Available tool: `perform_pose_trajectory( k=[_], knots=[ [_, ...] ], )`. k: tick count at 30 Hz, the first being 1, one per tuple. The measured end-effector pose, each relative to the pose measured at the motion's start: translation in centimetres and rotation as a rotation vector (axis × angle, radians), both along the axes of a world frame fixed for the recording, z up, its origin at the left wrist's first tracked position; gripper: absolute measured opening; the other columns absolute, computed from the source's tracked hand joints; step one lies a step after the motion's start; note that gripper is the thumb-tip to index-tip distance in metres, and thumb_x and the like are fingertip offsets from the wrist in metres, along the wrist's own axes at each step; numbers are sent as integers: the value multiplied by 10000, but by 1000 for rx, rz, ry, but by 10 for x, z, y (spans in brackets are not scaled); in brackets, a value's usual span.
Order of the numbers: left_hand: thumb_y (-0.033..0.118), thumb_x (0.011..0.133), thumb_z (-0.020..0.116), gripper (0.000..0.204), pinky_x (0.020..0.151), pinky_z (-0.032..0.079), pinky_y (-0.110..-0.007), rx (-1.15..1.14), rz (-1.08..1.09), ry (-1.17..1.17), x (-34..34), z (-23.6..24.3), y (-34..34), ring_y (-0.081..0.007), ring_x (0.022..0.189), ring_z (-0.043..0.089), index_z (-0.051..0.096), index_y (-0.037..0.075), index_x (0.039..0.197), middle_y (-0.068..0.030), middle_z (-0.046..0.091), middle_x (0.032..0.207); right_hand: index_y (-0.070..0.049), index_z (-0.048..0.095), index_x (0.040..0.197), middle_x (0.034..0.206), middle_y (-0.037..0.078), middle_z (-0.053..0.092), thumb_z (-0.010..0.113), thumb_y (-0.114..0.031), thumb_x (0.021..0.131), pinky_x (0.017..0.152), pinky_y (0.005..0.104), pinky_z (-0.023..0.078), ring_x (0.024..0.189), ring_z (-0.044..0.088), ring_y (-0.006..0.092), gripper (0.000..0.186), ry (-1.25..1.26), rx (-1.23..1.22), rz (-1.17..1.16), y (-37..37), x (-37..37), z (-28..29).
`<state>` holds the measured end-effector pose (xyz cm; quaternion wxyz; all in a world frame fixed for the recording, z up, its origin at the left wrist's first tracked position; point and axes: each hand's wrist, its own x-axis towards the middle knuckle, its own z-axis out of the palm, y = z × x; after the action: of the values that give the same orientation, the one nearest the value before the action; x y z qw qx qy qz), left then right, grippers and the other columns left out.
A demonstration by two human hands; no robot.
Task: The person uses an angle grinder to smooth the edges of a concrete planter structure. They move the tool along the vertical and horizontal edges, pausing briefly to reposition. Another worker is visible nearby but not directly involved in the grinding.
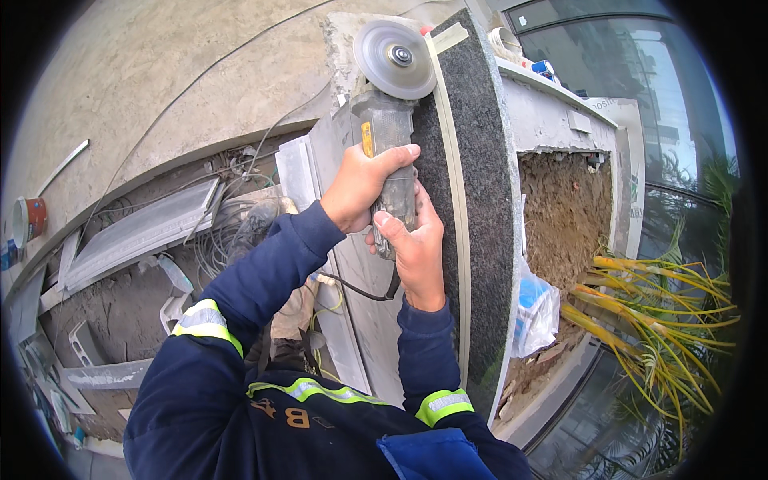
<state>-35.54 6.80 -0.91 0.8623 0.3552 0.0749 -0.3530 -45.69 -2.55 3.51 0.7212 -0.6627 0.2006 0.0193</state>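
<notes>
1. The angle grinder (pixel 394 132) is in both hands, its long grey body pointing away from the wearer, beside the dark stone slab (pixel 488 172) and its strip of pale tape (pixel 454 172).
2. The left grip (pixel 358 186) is closed around the middle of the body, thumb laid across the top; the right grip (pixel 418 250) is wrapped around the rear end, thumb along the casing.
3. It probably feels dense and front-heavy, since the head sits well ahead of both hands; the forward hold should carry most of that weight.
4. The casing looks hard and stiff, coated in pale dust, so it may be a little slick; a full wrap seems safer than fingertips.
5. The round disc (pixel 394 60) is thin and likely brittle under sideways force, so the casing is the place to hold, never the rim. Its edge overlaps the tape in this view, but from above I cannot tell whether they touch.
6. The black cord (pixel 364 293) bends near the rear hand; it looks flexible and could tug lightly, so it deserves slack and clearance from the disc.
</notes>
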Motion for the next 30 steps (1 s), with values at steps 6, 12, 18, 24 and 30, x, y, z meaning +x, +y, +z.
perform_pose_trajectory(
  k=[6,12,18,24,30],
  knots=[
    [231,923,785,245,642,552,-331,-54,25,-2,-18,1,0,-156,718,684,683,20,997,-74,706,860,85,376,1542,1117,105,660,732,-69,913,663,258,543,780,650,108,739,-7,-4,12,-2,-17,-1],
    [224,926,778,231,642,533,-320,-13,10,3,-15,0,-1,-139,712,661,685,24,995,-59,700,856,87,389,1528,1114,105,658,729,-71,909,672,259,544,789,651,109,723,1,-4,15,-4,-15,-1],
    [223,923,780,223,636,525,-317,-8,-2,8,-3,0,-2,-134,710,653,686,32,989,-53,698,861,57,442,1482,1033,94,666,776,-219,910,616,272,557,730,671,140,718,-33,-49,0,-3,-3,-6],
    [236,921,789,238,636,535,-327,-12,2,15,7,-2,-4,-146,712,663,679,37,990,-59,697,872,77,402,1512,1119,93,652,722,-57,926,647,251,544,776,656,104,681,-15,-5,10,-4,7,-2],
    [275,917,795,286,639,542,-336,12,-26,15,21,2,-3,-159,717,669,676,33,1013,-73,697,886,60,434,1486,1061,87,661,740,-114,926,608,258,546,739,663,116,661,-21,-10,-4,-4,19,-4]
  ],
)
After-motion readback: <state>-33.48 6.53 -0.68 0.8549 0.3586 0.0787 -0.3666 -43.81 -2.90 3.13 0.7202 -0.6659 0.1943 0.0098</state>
